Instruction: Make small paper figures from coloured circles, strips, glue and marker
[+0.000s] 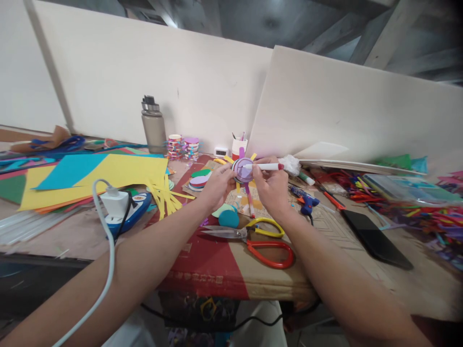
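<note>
My left hand grips the edge of a round purple foam disc craft, from which yellow and purple strips stick out. In my right hand is a white marker with a red end, its tip at the face of the disc. A dark line shows on that face. Below both hands lie open scissors with one yellow and one red handle. Teal and pale green foam discs rest just under the craft, and more discs are stacked left of my left hand.
Yellow and blue foam sheets, yellow strips and a power strip with a white cable lie left. A bottle and two layered foam stacks stand behind. Right are a glue gun, a black phone and colourful strips.
</note>
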